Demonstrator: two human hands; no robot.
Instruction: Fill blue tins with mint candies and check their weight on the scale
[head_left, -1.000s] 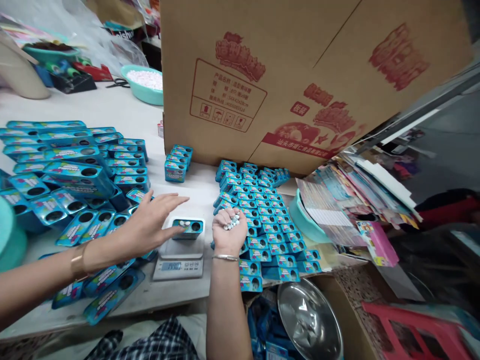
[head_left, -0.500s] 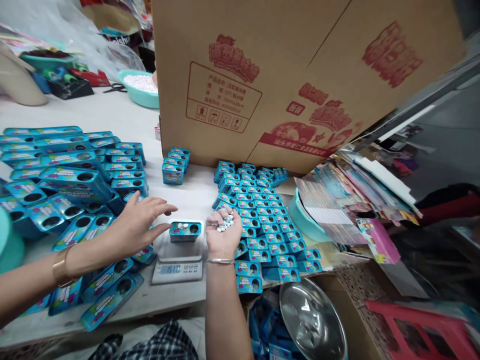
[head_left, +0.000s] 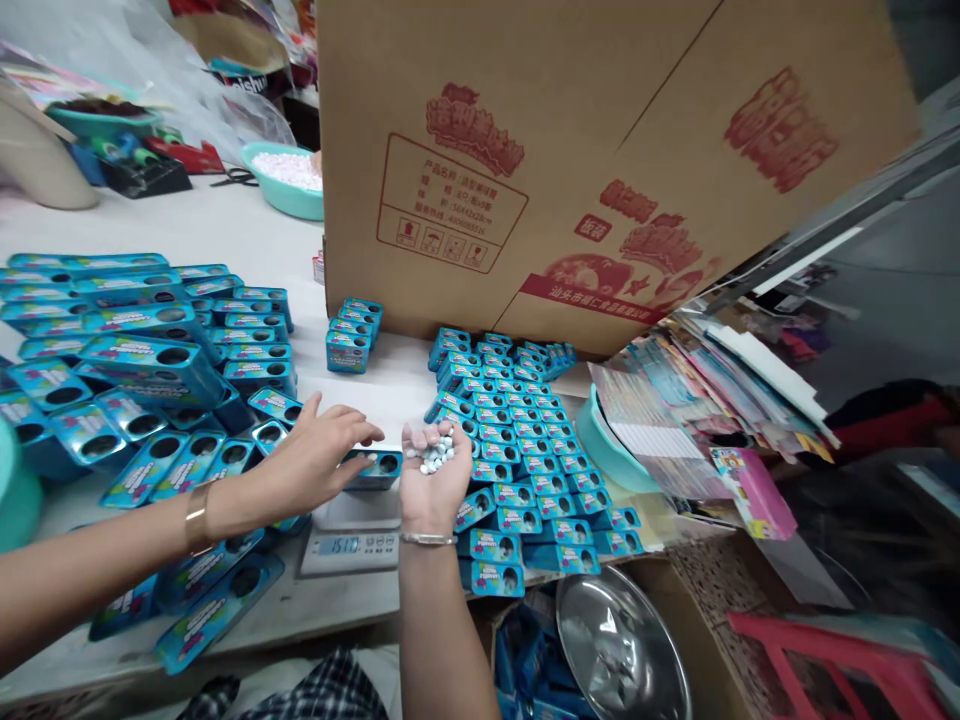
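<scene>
1. The left hand (head_left: 319, 452) is nearer the blue box (head_left: 375, 482) than half a second ago: its bent fingers and thumb, parted from one another, now come over the box's left end. A pale spot shows at the thumb tip; I cannot tell whether it is a candy or the nail, nor whether the thumb touches the box.

2. The right hand (head_left: 435, 490) is also closer in, just right of that box. It lies palm up, fingers curled around a small heap of pale candies (head_left: 435, 455). Whether it touches the box is unclear. The two hands are apart, with the box between and partly under them.

3. The box rests on the scale (head_left: 352, 515), whose display faces the person, below the fingers of the left hand. Its digits seem to start with 151, as half a second ago, against about 149 a second ago.

4. I judge that the contents are being weighed: the reading looks a little higher, and the right palm keeps a supply of candies close by.

5. The rows of boxes (head_left: 544, 470) right of the right hand and the stacked boxes (head_left: 154, 365) beyond the left forearm look unchanged.
</scene>
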